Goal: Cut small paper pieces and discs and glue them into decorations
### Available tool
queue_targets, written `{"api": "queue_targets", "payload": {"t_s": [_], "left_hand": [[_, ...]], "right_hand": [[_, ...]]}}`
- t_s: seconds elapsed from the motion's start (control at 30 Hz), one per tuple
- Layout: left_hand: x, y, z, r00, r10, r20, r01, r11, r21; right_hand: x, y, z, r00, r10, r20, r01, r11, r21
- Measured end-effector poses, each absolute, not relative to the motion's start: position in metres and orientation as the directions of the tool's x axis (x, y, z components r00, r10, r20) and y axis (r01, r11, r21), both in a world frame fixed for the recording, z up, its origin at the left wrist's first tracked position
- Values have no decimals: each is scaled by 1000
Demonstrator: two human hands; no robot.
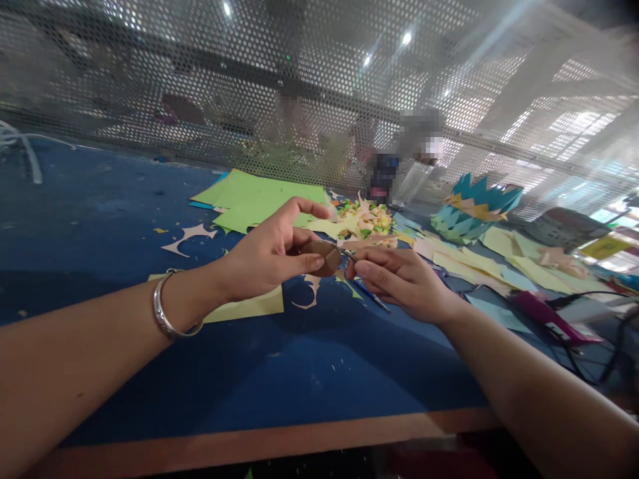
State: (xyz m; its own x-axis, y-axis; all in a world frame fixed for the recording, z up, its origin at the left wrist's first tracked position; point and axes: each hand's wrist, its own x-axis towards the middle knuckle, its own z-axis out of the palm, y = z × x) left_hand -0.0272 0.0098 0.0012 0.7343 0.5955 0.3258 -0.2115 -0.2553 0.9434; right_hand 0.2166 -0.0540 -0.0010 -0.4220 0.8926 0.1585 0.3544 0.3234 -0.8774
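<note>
Between thumb and fingers, my left hand (279,253) pinches a small brown rounded piece (327,259), with its forefinger raised and curled above. The piece looks like folded paper or thin card, though its far side is hidden by the fingers. My right hand (394,276) is closed on a thin dark tool (348,254) whose tip reaches the right edge of the brown piece. Most of that tool is covered by the fingers, so its kind does not show. Under the hands lie a slim blue pen-like item (372,297) and a pale pink cut-out scrap (307,296).
Green paper sheets (269,193) and a heap of coloured paper scraps (367,223) lie beyond the hands. A zigzag paper basket (474,209) stands back right. A purple corded tool (549,319) lies at right. A perforated metal screen (239,86) bounds the blue table (279,386).
</note>
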Motion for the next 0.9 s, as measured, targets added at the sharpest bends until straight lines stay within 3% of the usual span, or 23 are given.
{"api": "queue_targets", "payload": {"t_s": [0.9], "left_hand": [[-30, 14, 3, 784, 580, 221, -83, -254, 964]], "right_hand": [[213, -55, 4, -431, 887, 165, 488, 383, -785]]}}
